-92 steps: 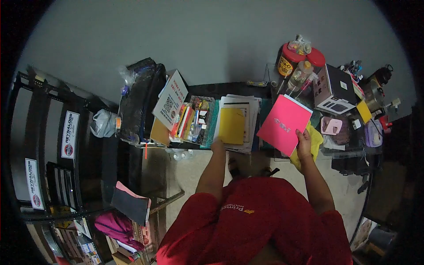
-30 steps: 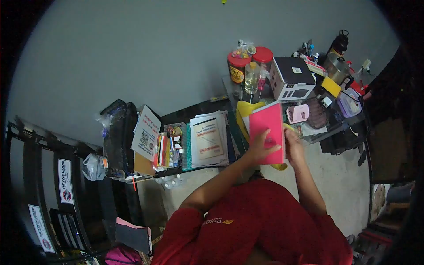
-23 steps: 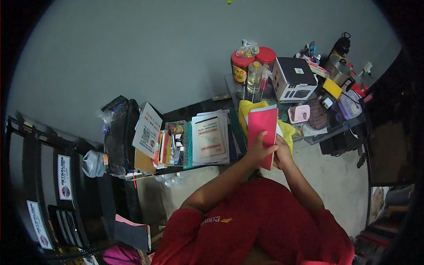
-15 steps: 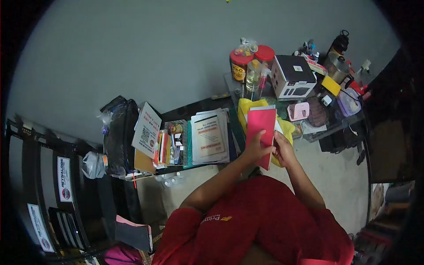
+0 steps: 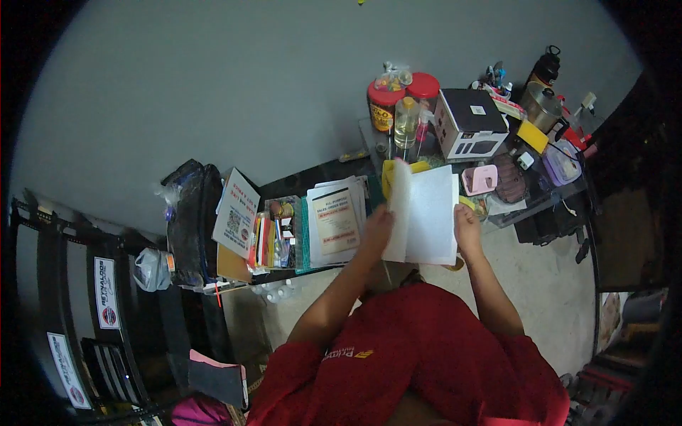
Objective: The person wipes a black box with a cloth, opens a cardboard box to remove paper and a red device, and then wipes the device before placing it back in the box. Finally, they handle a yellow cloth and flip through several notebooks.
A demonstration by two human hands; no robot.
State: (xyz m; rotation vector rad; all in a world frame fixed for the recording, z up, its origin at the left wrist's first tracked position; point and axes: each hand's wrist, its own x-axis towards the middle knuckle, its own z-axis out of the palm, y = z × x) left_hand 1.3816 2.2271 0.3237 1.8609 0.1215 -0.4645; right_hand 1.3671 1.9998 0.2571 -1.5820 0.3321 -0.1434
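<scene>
An open notebook (image 5: 432, 216) with white pages is held up in front of me. My left hand (image 5: 378, 226) grips its left side, where the leaves stand raised and blurred. My right hand (image 5: 467, 228) is closed on the right edge of the page. The pink cover seen earlier is out of sight from this angle. Something yellow and soft (image 5: 420, 167) shows behind the top of the notebook. To the left of my left hand, an all-purpose sales order book (image 5: 337, 221) lies on a stack of papers.
A box of pens and stationery (image 5: 273, 238) and a black bag (image 5: 193, 224) sit on the left. On the right table are a black-and-white carton (image 5: 472, 122), a bottle of yellowish liquid (image 5: 406, 122), red-lidded jars (image 5: 424, 86), a pink hole punch (image 5: 480, 179) and a metal pot (image 5: 541, 106).
The notebook has gone from closed, pink cover showing, to open with white pages showing. My hands have moved apart to its left and right sides.
</scene>
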